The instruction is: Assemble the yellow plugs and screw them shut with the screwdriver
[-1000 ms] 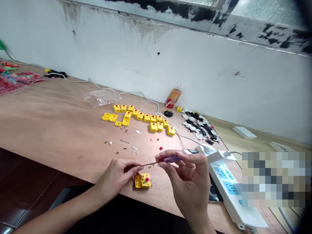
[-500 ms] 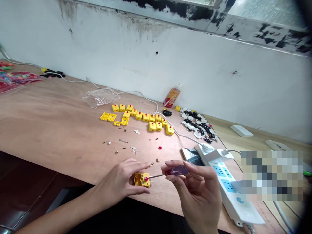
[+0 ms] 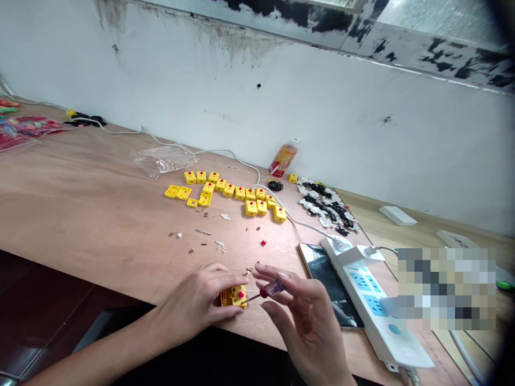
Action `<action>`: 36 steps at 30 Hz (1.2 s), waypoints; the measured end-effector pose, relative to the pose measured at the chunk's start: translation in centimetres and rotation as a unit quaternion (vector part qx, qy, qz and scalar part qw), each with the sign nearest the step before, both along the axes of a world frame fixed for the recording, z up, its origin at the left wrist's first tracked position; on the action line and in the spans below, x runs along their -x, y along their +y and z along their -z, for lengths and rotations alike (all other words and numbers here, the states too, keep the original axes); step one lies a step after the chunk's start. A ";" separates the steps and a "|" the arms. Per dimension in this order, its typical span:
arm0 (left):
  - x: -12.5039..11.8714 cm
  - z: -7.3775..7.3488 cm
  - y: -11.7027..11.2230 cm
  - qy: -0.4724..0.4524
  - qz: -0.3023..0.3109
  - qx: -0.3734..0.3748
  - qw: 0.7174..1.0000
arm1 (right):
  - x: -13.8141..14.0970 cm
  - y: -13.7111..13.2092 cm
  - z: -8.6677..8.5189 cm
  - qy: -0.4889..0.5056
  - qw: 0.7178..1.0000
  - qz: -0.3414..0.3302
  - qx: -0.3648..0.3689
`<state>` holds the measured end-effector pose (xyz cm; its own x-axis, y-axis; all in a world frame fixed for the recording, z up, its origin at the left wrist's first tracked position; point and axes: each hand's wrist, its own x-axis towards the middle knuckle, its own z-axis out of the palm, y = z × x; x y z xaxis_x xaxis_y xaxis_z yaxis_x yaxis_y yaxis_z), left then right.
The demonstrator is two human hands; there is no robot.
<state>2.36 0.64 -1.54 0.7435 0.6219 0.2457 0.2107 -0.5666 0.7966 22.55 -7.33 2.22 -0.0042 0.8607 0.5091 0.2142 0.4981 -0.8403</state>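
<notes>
My left hand is closed on a small yellow plastic case with a red button, pinning it near the table's front edge between thumb and forefinger. A screwdriver with a clear purple handle and a red collar lies in the fingers of my right hand. Its thin shaft slants down-left, and the tip meets the case's lower right corner. My right thumb stands a little apart from the handle. Just beyond the hands lie several tiny brass-coloured parts and a loose red button.
Rows of yellow cases stand farther back, with open yellow shells on their left. A phone and a white power strip lie at right. Behind are a drink bottle, a plastic bag and black-and-white parts.
My right hand has shifted left and its thumb has loosened. The screwdriver tip has gone from the red button to the case's lower corner. More of the phone shows.
</notes>
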 end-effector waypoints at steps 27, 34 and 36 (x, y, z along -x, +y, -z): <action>0.0 -0.3 -0.1 0.012 -0.002 0.017 1.000 | 0.8 1.1 0.0 0.003 0.998 0.024 -0.058; 0.0 0.1 -0.3 0.012 -0.007 0.004 1.000 | 1.0 1.1 0.5 -0.076 0.996 -0.016 -0.041; 0.0 0.0 -0.2 0.020 -0.010 -0.001 1.000 | 1.2 1.1 0.5 -0.057 0.997 -0.003 -0.056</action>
<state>2.38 0.41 -1.56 0.7403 0.6359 0.2182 0.2527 -0.5639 0.7862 21.34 -6.23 1.71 -0.0722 0.7979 0.5984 0.3027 0.5892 -0.7491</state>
